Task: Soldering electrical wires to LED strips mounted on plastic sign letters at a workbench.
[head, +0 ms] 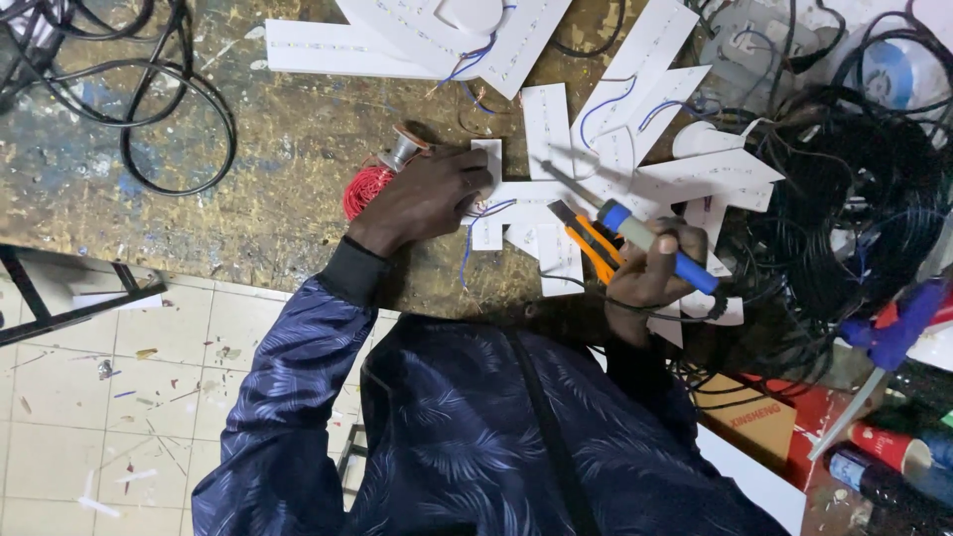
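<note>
Two hazards are posed: the soldering iron (650, 241), clenched in the right hand (650, 273), could scorch the left hand (427, 197) fingers pressed flat on the white strip (526, 194) on the tabletop (248, 169), or melt blue wires (467, 243).

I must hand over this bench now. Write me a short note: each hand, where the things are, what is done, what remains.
Left hand: presses the white panels flat on the bench, beside the red wire spool.
Right hand: grips the soldering iron, tip over the panels; orange cutter lies by it.
Done: blue wires already link several panels.
Left: I cannot tell which joints remain unsoldered.
</note>
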